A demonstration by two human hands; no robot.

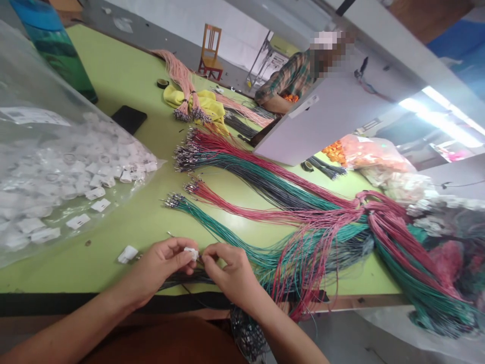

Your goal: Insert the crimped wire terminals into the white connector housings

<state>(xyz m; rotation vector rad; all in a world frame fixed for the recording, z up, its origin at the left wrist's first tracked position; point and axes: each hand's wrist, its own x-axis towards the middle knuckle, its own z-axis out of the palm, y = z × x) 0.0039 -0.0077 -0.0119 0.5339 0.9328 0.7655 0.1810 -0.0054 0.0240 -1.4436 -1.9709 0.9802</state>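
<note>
Between the fingers of my left hand (166, 258) is a small white plastic connector housing (191, 253). Close beside it, my right hand (229, 263) has thumb and forefinger pinched together at the housing's right side; a thin dark wire end seems to be in the pinch, though mostly hidden. Another white housing (128, 254) lies on the table left of my left hand. Just beyond my hands, green wires (212, 226) with metal terminals fan out, and red wires (223, 205) lie behind them. Dark wires (182, 278) run partly under my hands.
A clear bag of white housings (76, 182) covers the left side, near a green bottle (56, 50) and black phone (129, 119). A thick red, green and black wire bundle (265, 177) crosses the green table (125, 65). Across it, behind a pale panel (299, 131), sits another person (291, 76).
</note>
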